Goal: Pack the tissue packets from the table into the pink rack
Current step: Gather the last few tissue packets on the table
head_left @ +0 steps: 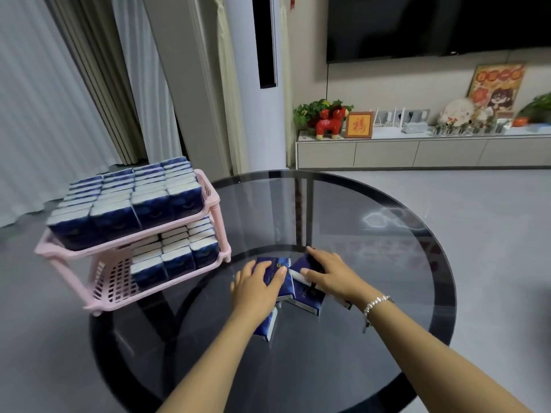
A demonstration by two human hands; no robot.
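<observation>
Right of the pink rack (208, 189), both hands (256, 281) (328, 274) are lying spread over light, squashy tissue packets (307, 299), best pinched by their sides.

Two bare forearms reach into view with no sleeves showing, ending in the left hand (258, 283) and the right hand (329, 271). The right wrist wears a bracelet (376, 304) of small pale, pearl-like beads, with a short silvery piece hanging below it
</observation>
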